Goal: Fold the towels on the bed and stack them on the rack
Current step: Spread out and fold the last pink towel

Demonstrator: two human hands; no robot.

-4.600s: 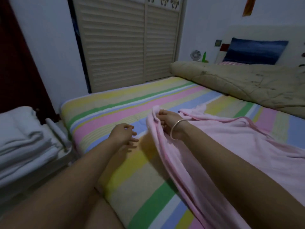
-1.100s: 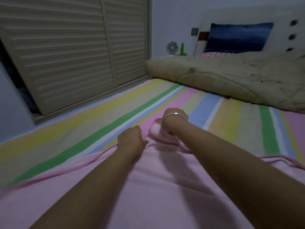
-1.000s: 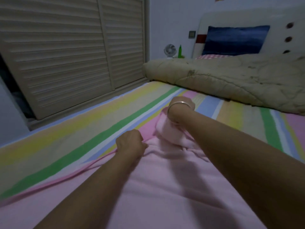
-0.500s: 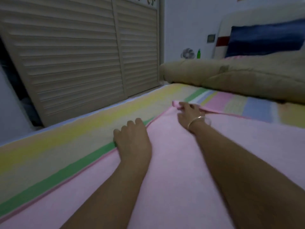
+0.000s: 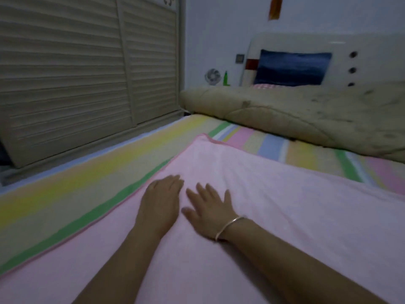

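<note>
Beneath both hands: bed (image 5: 65, 200) is covered by the pink towel (image 5: 285, 216), now spread flat; far corner, pinched a moment earlier, has been released.
Task meaning: spreading judged done; folding not yet begun.
Left hand (image 5: 160, 202): flat, fingers together, pressed on towel.
Right hand (image 5: 210, 211): flat, fingers splayed, resting on towel alongside.

There are one pink towel (image 5: 274, 205), one striped bed (image 5: 65, 194), two hands, a left hand (image 5: 158, 202) and a right hand (image 5: 208, 210), one bracelet (image 5: 230, 224), one beige quilt (image 5: 295, 115), one blue pillow (image 5: 291, 68), one fan (image 5: 212, 76) and two louvred doors (image 5: 61, 73).
</note>
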